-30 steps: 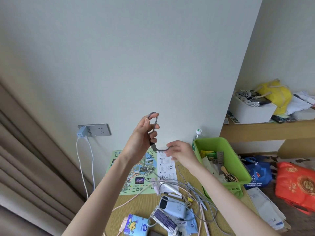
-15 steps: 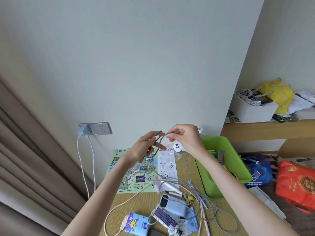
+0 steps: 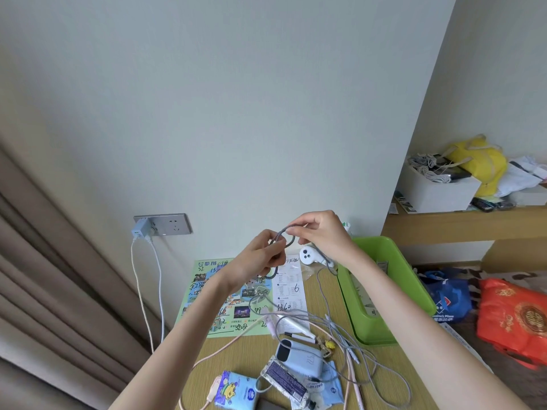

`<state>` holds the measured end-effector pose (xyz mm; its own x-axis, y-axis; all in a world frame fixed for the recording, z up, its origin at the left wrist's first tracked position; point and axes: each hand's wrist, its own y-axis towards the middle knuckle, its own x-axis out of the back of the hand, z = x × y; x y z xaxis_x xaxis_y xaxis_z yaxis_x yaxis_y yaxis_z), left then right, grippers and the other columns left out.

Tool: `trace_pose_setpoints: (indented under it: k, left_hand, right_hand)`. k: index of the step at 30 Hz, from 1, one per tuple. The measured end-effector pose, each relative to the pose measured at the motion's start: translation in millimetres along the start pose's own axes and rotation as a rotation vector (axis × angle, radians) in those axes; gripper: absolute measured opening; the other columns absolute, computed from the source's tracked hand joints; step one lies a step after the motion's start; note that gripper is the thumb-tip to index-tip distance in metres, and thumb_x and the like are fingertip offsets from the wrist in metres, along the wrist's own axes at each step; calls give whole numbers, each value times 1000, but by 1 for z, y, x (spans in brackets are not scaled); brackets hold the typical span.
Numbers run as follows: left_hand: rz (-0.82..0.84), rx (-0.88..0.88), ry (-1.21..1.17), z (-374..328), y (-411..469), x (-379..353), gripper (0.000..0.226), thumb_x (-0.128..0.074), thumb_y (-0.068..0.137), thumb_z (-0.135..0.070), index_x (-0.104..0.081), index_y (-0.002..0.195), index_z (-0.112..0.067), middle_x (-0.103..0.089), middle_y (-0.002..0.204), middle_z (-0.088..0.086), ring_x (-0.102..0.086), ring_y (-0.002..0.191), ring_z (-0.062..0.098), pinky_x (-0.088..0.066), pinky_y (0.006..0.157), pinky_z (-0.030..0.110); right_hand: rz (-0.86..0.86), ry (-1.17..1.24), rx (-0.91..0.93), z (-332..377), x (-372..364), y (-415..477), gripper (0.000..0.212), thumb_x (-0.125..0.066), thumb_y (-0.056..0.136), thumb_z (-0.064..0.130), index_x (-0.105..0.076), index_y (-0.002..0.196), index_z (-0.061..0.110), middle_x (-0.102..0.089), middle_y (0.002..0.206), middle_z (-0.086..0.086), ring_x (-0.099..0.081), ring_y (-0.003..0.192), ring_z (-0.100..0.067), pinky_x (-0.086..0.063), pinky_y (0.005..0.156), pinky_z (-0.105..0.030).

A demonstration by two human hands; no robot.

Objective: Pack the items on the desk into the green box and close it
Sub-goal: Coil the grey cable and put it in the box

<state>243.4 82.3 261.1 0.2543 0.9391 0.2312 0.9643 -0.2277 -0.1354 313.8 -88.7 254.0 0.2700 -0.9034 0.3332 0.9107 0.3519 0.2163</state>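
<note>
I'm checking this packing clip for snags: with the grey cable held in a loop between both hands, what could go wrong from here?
1. The grey cable, pinched by the left hand and right hand, trails down into the tangle of cables on the desk; coiling it may snag or drag them.
2. It runs close by the white device, which a tug might shift.

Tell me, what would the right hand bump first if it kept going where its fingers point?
Probably the left hand, just past the cable loop both hands hold. The right hand points its fingers left at it, though depth is unclear.
</note>
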Motion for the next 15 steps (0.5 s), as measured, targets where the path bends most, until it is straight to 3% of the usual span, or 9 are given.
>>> trace_pose_setpoints:
  k: [5, 10, 12, 15]
  left_hand:
    - [30, 0, 16, -2, 0, 1, 12, -41, 103, -24, -42, 101, -12, -41, 62, -5, -26, 52, 12, -28, 45, 17]
    - [172, 56, 16, -3, -1, -1, 30, -35, 106, -25, -58, 104, -6, -58, 73, 1, -51, 61, 16, -45, 64, 24]
    - [216, 54, -3, -2, -2, 0, 34, -34, 106, -27, -59, 100, -6, -58, 74, 1, -53, 62, 16, -46, 67, 25]
    - [148, 7, -62, -1, 0, 0, 30, -36, 106, -23, -57, 90, -7, -54, 75, 2, -46, 64, 15, -41, 65, 26]
  right_hand:
    - [116, 261, -50, -1, 6, -4, 11, -63, 91, 5, -71, 95, 0, -69, 75, -7, -60, 60, -8, -51, 62, -18]
    - [201, 184, -38, 4, 12, 0, 11, -66, 89, 5, -72, 95, -1, -67, 71, -5, -60, 61, -7, -51, 64, -17]
    - [218, 184, -28, 5, 13, 0, 11, -66, 88, 5, -73, 95, 0, -66, 71, -4, -59, 60, -5, -50, 63, -16]
    - [184, 247, -47, 1, 12, -4, 15, -63, 92, 15, -73, 93, 3, -66, 71, 1, -56, 60, -7, -50, 64, -18]
